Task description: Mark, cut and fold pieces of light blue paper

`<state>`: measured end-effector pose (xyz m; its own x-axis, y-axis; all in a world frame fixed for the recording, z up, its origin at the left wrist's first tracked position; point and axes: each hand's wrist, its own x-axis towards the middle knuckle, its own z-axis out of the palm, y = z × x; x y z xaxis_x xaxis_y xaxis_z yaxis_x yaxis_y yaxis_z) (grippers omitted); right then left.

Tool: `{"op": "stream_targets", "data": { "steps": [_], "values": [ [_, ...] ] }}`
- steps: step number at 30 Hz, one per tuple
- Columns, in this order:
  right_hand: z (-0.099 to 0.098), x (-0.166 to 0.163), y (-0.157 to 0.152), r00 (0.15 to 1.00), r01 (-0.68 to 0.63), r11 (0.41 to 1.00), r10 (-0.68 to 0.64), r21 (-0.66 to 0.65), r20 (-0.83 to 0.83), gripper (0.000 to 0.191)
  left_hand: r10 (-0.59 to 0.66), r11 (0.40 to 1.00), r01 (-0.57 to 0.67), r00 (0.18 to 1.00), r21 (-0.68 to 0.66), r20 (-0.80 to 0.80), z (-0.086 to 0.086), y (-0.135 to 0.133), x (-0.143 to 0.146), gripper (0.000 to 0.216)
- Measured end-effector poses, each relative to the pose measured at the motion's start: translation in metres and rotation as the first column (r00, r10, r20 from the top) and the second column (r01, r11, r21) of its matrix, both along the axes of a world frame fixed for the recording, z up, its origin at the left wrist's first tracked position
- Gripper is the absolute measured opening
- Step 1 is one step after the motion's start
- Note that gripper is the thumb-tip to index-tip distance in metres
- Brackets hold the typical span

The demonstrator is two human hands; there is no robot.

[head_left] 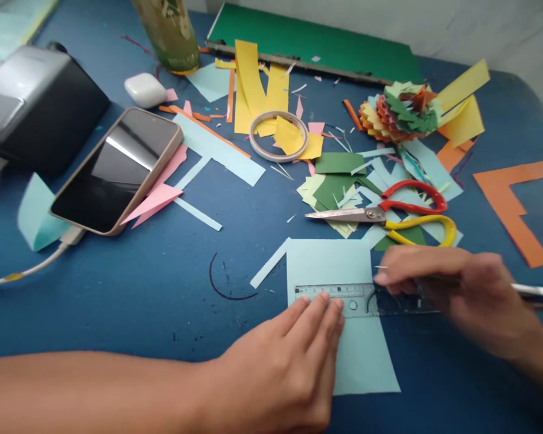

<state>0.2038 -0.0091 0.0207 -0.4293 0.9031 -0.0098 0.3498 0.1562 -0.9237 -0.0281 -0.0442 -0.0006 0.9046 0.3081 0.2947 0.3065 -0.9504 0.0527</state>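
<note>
A transparent ruler [353,306] lies across a light-blue sheet of paper [362,367], its right part reaching past the sheet's edge. My left hand [294,355] rests on the ruler and sheet, fingers stretched out flat. To the right, my right hand [470,295] is closed around a slim pen [536,292]. Its thin tip shows just left of the fingers, by the sheet's right edge above the ruler. Scissors [375,215] with one red and one yellow handle lie right behind the sheet, blades parted slightly or closed; I cannot tell.
Paper scraps [339,187] spread behind the scissors, near a tape roll [279,136] and a folded-paper ring [400,114]. At left are a phone [117,169] on a cable, a white case [145,90] and a black box [40,108]. A can [172,36] and green board [312,42] stand behind.
</note>
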Motion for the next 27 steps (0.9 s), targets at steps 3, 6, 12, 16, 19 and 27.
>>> {"op": "stream_targets", "data": {
  "steps": [3, 6, 12, 16, 19, 27],
  "values": [
    [0.0, -0.026, 0.013, 0.996, -0.078, 0.997, 0.078, 0.004, 0.035, 0.061, -0.007, 1.0, 0.008, 1.0, 0.007, -0.025, 0.001, 0.0, -0.001, 0.036],
    [-0.003, -0.049, 0.023, 0.982, -0.179, 0.984, 0.179, -0.004, 0.057, 0.051, -0.01, 1.0, 0.011, 1.0, 0.025, -0.028, -0.001, 0.001, -0.001, 0.036],
    [-0.006, -0.062, 0.027, 0.971, -0.165, 0.985, 0.153, 0.053, 0.184, 0.037, -0.011, 0.998, 0.011, 1.0, 0.065, 0.011, -0.004, 0.001, -0.001, 0.037],
    [-0.007, -0.062, 0.026, 0.97, -0.201, 0.977, 0.189, 0.072, 0.151, 0.036, 0.0, 1.0, 0.001, 1.0, 0.028, -0.015, 0.0, 0.001, 0.0, 0.036],
    [-0.011, -0.062, 0.026, 0.967, -0.229, 0.971, 0.219, 0.068, 0.127, 0.037, 0.0, 1.0, 0.0, 1.0, 0.005, -0.009, 0.001, 0.001, 0.0, 0.036],
    [-0.016, -0.06, 0.025, 0.952, -0.283, 0.957, 0.273, 0.065, 0.136, 0.036, -0.002, 1.0, 0.002, 1.0, 0.002, 0.011, -0.002, 0.001, 0.0, 0.035]
  ]
}}
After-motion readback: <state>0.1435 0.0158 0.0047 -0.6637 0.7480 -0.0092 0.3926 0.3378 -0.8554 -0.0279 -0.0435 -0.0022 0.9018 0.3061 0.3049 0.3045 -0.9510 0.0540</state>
